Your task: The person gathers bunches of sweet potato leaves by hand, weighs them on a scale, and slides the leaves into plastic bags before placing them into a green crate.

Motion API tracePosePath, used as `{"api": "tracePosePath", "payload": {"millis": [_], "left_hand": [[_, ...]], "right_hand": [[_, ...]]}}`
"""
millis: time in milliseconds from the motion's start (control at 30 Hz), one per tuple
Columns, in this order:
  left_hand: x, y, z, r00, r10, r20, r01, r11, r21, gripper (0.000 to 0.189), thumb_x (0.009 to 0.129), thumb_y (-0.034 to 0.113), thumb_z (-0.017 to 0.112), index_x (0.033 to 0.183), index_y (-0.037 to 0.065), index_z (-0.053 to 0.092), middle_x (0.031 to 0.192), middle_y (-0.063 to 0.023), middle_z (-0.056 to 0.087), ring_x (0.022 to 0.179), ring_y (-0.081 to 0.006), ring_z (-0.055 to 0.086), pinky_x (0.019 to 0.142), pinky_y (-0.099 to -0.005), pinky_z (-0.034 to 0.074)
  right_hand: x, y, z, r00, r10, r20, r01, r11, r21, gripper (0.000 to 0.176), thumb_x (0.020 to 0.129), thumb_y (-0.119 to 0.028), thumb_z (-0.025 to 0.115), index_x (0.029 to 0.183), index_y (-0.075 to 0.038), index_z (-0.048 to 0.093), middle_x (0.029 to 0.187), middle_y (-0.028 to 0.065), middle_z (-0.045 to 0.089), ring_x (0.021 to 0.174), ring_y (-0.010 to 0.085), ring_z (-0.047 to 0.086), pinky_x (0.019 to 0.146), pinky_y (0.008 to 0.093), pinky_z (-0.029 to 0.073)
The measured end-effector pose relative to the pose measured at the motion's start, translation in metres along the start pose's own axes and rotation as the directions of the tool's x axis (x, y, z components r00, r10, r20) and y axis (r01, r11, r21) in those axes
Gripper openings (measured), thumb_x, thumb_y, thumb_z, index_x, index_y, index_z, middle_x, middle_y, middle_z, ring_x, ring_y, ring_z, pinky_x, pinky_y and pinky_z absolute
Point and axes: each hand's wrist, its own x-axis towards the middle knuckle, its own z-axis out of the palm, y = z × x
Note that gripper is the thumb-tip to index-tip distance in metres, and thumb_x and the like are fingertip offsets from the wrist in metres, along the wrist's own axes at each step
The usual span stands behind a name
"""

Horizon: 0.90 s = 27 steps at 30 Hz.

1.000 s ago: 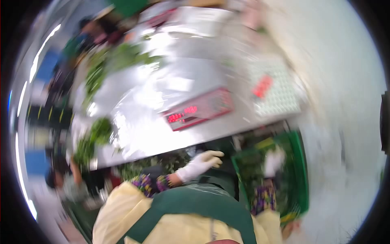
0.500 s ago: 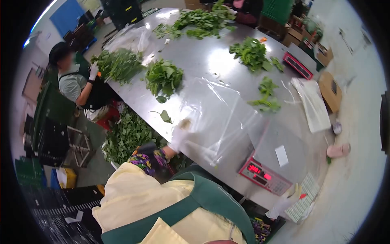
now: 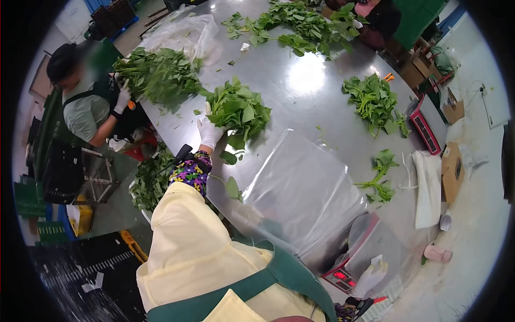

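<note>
My left hand (image 3: 210, 133), in a white glove, is at the near left side of a bunch of leafy greens (image 3: 242, 114). One finger is stretched out along the leaves; others are partly hidden under them. My gloved right hand (image 3: 370, 279) is over the red-framed scale (image 3: 339, 278), its fingers closed at the edge of a small white label (image 3: 377, 260). The scale's red digits are lit. Between my hands a clear plastic bag (image 3: 306, 185) lies flat on the metal table (image 3: 316, 115), with a loose leafy sprig (image 3: 232, 189) beside it.
More greens (image 3: 375, 102) lie at the right, with loose stems (image 3: 380, 177) nearer me. A second scale (image 3: 426, 126) and white bags (image 3: 427, 188) are along the right edge. At the left, a co-worker (image 3: 88, 99) handles another pile (image 3: 161, 78). Another person (image 3: 375, 16) is across the table.
My left hand has moved forward from the plastic bag to the bunch of greens. My right hand has gone from the white sheet beside the scale to the label. The view has shifted.
</note>
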Motion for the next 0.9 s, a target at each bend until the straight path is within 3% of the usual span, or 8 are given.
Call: {"api": "tracePosePath", "payload": {"millis": [67,233,300,367,433,500,633,900], "left_hand": [[0.003,0.007,0.013,0.995,-0.096,-0.034,0.095,0.995,-0.015,0.088,0.078,0.031,0.073,0.149,0.004,0.028,0.096,-0.0116,0.069,0.097,-0.0284,0.064,0.099,-0.0476,0.038],[0.011,0.04,-0.027,0.979,-0.203,-0.015,0.203,0.974,0.096,0.047,0.077,0.024,0.07,0.12,0.007,0.059,0.09,-0.0155,0.071,0.079,-0.0331,0.069,0.076,-0.0422,0.05],[0.017,0.045,-0.052,0.965,-0.232,0.121,0.257,0.924,-0.284,0.03,0.075,0.021,0.072,0.1,0.005,0.064,0.077,-0.0148,0.066,0.075,-0.0316,0.067,0.064,-0.0431,0.051],[0.004,0.038,-0.071,0.81,-0.079,0.581,0.545,0.466,-0.697,0.022,0.085,0.024,0.066,0.095,0.004,0.067,0.072,-0.0063,0.063,0.063,-0.0162,0.06,0.056,-0.0292,0.048],[-0.047,0.079,-0.108,0.79,0.229,0.569,0.565,0.092,-0.82,0.027,0.094,0.023,0.057,0.111,0.002,0.061,0.073,-0.0013,0.058,0.063,-0.0144,0.055,0.062,-0.0311,0.048],[-0.079,0.092,-0.107,0.487,0.587,0.646,0.855,-0.471,-0.217,0.039,0.097,0.013,0.053,0.132,-0.004,0.045,0.075,0.0003,0.049,0.068,-0.0127,0.052,0.072,-0.0356,0.047],[-0.17,0.151,-0.121,0.358,0.777,0.518,0.869,-0.48,0.118,0.035,0.095,0.011,0.055,0.127,0.001,0.045,0.078,0.0019,0.043,0.069,-0.0125,0.046,0.082,-0.0334,0.044],[-0.227,0.197,-0.117,0.255,0.839,0.481,0.961,-0.276,-0.029,0.037,0.096,0.013,0.057,0.129,-0.002,0.045,0.083,0.0001,0.04,0.076,-0.0135,0.044,0.086,-0.0355,0.044]], "right_hand": [[-0.002,0.007,0.004,0.996,0.052,0.078,-0.047,0.997,-0.063,0.038,0.088,-0.005,0.057,0.124,0.005,0.056,0.137,0.0273,0.047,0.129,0.0398,0.045,0.11,0.0454,0.034],[-0.005,-0.005,0.006,0.999,0.037,0.037,-0.035,0.998,-0.051,0.039,0.089,-0.011,0.057,0.124,0.006,0.057,0.135,0.0297,0.048,0.126,0.0427,0.046,0.109,0.0461,0.035],[0.001,-0.017,-0.002,0.999,0.035,0.028,-0.033,0.998,-0.056,0.04,0.089,-0.011,0.057,0.125,0.005,0.057,0.137,0.0301,0.047,0.127,0.0434,0.046,0.109,0.0457,0.035],[0.004,-0.031,-0.013,0.99,-0.121,0.077,0.134,0.972,-0.191,0.046,0.088,-0.01,0.056,0.132,0.0,0.054,0.14,0.0291,0.045,0.129,0.0449,0.043,0.11,0.0476,0.034],[0.004,-0.018,-0.001,0.986,-0.134,0.103,0.152,0.972,-0.181,0.048,0.088,-0.011,0.056,0.136,-0.002,0.052,0.141,0.0283,0.044,0.129,0.0454,0.042,0.109,0.0492,0.034],[0.003,-0.008,0.008,0.982,-0.143,0.12,0.163,0.971,-0.178,0.051,0.088,-0.011,0.055,0.139,-0.005,0.05,0.143,0.0275,0.044,0.13,0.0459,0.041,0.109,0.0508,0.033],[-0.002,0.003,0.014,0.985,-0.152,0.085,0.164,0.973,-0.162,0.054,0.09,-0.015,0.055,0.143,-0.01,0.046,0.145,0.0244,0.043,0.133,0.0444,0.04,0.107,0.0528,0.033],[-0.003,0.004,0.024,0.989,-0.061,0.132,0.082,0.983,-0.162,0.057,0.091,-0.024,0.055,0.146,-0.021,0.043,0.154,0.0129,0.034,0.143,0.0361,0.028,0.11,0.0639,0.024]]}}
